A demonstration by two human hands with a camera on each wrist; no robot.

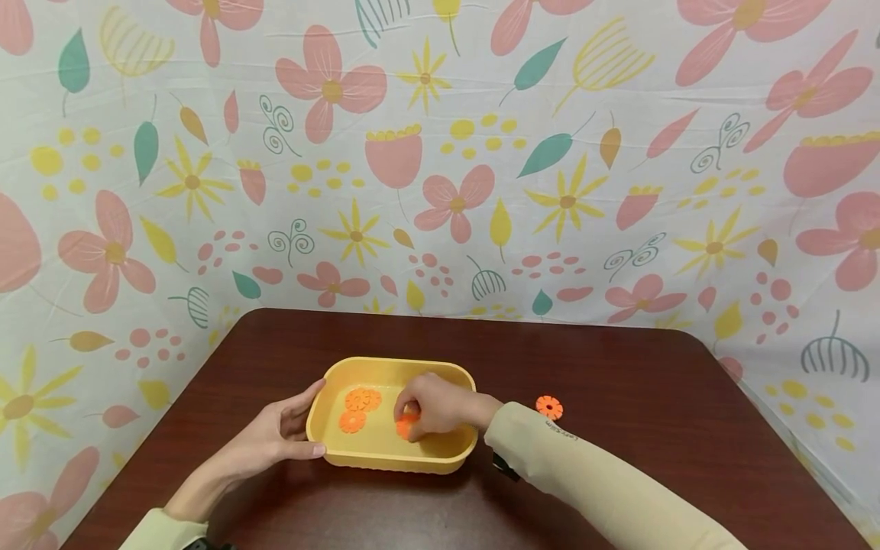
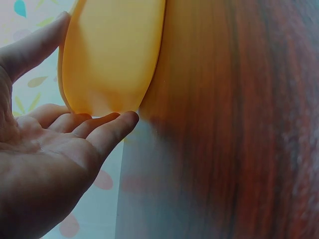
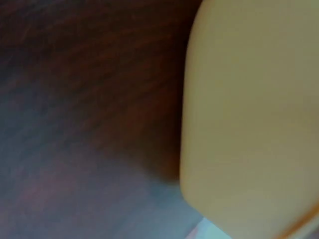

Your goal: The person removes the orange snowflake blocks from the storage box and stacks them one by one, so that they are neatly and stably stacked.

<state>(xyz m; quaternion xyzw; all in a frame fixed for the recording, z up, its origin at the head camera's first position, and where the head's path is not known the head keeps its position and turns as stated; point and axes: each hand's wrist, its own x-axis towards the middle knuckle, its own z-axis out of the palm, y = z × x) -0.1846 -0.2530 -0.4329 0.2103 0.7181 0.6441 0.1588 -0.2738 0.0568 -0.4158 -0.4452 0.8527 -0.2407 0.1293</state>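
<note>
A yellow plastic basin [image 1: 399, 463] sits on the table, its end also visible in the left wrist view [image 2: 114, 59]. My left hand [image 1: 271, 435] grips its left end, thumb near the front corner and fingers toward the back corner. Inside the basin my right hand [image 1: 433, 405] pinches an orange notched plastic disc [image 1: 404, 425], partly hidden by the fingers. To its left, several similar discs [image 1: 353, 422] lie on the basin floor, some overlapping. The right wrist view shows the basin's outer wall [image 3: 239, 109] close up, without the hand.
Another orange disc [image 1: 549, 407] lies on the dark wooden table [image 1: 619, 367], right of the basin and just beyond the right sleeve [image 1: 584, 466]. A flower-patterned cloth [image 1: 467, 221] hangs behind the table and along its sides.
</note>
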